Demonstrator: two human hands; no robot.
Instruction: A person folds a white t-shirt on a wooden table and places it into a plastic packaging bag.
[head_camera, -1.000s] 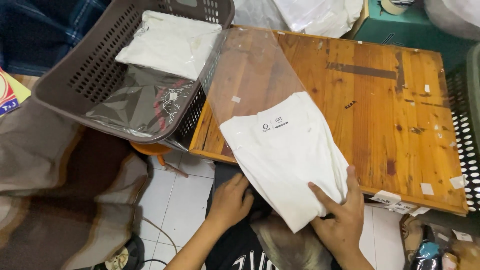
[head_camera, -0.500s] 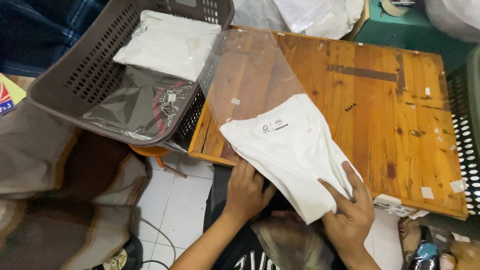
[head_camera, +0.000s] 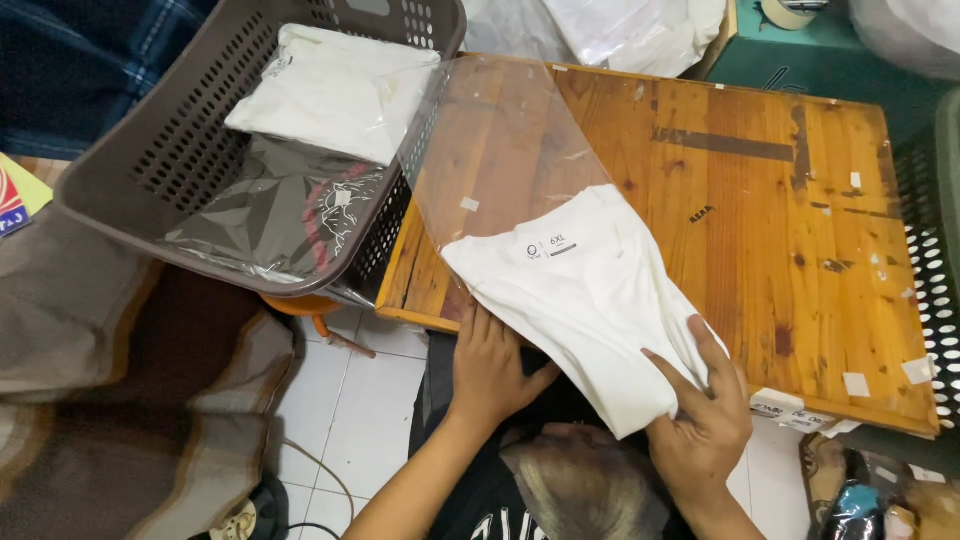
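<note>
While both hands kept a grip on the folded white shirt (head_camera: 590, 300), the left hand (head_camera: 492, 362) lay with its fingers pushed under the shirt's near left edge, palm down and the fingers mostly straight. The right hand (head_camera: 705, 420) was closed on the near right corner of the shirt, the thumb on top of the cloth and the other fingers bent around the corner from the side. The shirt lay slanted across the near edge of the wooden tabletop (head_camera: 760, 210), and its near corner hung over the edge between the two hands. Its far end, with the collar label, sat inside the mouth of a clear plastic bag (head_camera: 500, 150) that stretched flat toward the far left of the tabletop. To the left, touching the tabletop's left edge, stood a brown plastic basket (head_camera: 130, 170) with holes in its walls. In it lay a bagged dark garment (head_camera: 270, 215) on the near side and a bagged white garment (head_camera: 335, 90) on the far side. Beyond the far edge of the tabletop lay more white plastic bags (head_camera: 630, 25).
</note>
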